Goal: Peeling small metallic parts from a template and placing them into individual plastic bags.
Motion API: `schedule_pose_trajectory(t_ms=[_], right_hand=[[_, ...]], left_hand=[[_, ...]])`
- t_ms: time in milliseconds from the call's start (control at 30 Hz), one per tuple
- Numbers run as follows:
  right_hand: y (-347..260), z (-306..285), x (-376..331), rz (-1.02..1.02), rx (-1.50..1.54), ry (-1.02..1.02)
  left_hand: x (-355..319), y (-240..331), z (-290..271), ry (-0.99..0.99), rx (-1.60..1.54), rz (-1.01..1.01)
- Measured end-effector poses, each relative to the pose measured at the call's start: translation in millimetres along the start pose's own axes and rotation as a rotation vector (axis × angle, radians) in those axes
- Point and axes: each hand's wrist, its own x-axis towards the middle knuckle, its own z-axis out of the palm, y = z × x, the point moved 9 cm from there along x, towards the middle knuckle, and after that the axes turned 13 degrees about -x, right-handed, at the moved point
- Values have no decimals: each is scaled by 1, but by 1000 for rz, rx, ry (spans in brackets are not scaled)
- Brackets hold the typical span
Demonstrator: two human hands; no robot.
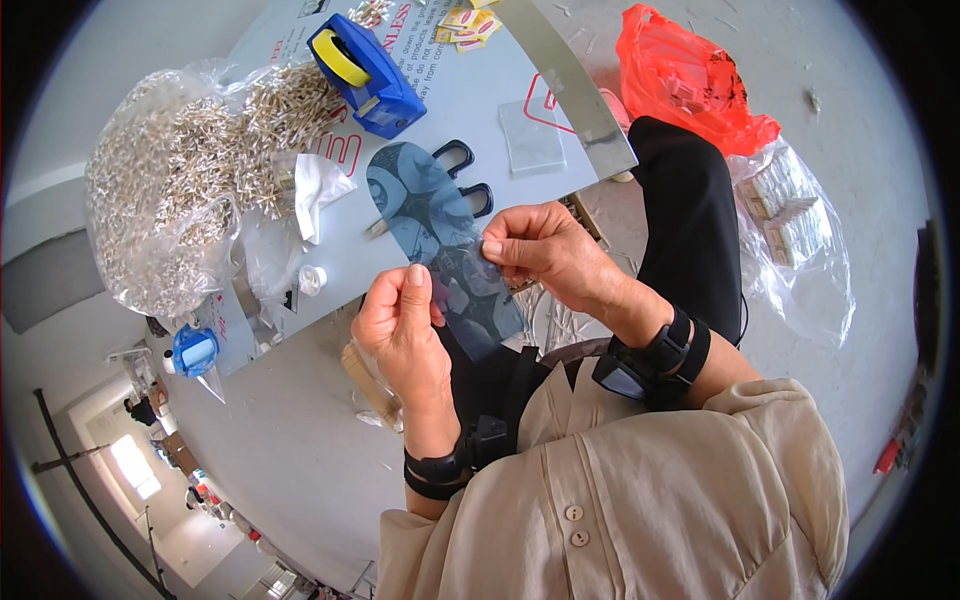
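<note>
Between my hands is a translucent blue plastic strip (412, 195) with a pattern of circles and a rounded far end. It lies slanting over the table's near edge. My left hand (400, 335) is closed, thumb raised, with its fingertips at the strip's left edge. My right hand (550, 255) pinches the right edge between thumb and fingers, where some clear film shows too. Black-handled scissors (458, 144) lie just beyond, their blades partly under the strip. A flat clear bag (532, 140) rests on the table to the right.
At the left, a big clear bag (165, 190) spills thin sticks like cotton swabs. A blue tape dispenser (390, 100) stands beside them, with yellow packets (465, 30) farther back. A red plastic bag (690, 85) and a clear bag of packs (790, 215) lie on the right.
</note>
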Motion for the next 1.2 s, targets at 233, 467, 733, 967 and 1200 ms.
schedule_pose_trajectory(t_ms=[233,467,733,967,1200], right_hand=[[1,-3,-3,116,105,23],[-5,0,-3,-56,-72,23],[-3,-10,-4,-8,-134,110],[-6,-8,-3,-63,-107,130],[-1,-10,-4,-7,92,115]], left_hand=[[3,3,-3,-17,41,37],[2,-1,-2,-21,49,49],[2,-2,3,-37,-135,-45],[0,-4,3,-57,-19,-6],[5,1,-11,-24,37,77]])
